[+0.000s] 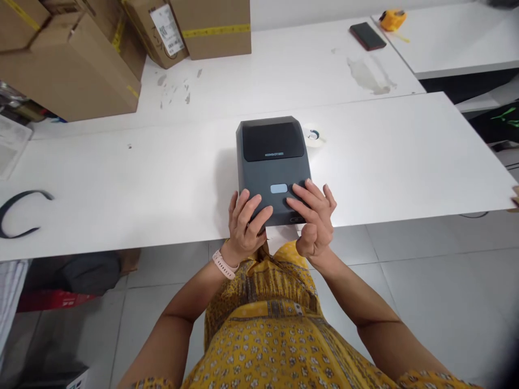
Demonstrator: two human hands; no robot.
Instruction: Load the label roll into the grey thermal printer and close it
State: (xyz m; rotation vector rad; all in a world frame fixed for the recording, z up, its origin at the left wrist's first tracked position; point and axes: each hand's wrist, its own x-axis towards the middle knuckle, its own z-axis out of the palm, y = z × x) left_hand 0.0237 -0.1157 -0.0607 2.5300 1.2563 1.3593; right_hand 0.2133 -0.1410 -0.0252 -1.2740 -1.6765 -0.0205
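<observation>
A dark grey label printer (255, 175) with a black glossy lid and a small pale oval panel is at the front edge of the white table. My left hand (246, 220), with a pink band at the wrist, grips its lower left corner, fingers on the top face. My right hand (314, 216) holds the lower right corner, fingertips on the top near the pale panel and thumb bent at the front edge. A white strip (281, 232) shows below the printer's front, between my hands. Just right of the printer lies a white roll (313, 136), partly hidden behind it.
Cardboard boxes (81, 70) stand at the back left of the white table (174, 173). A black curved band (20, 202) lies at the left. At the back right are a dark phone (367, 36) and a yellow tape measure (392, 20).
</observation>
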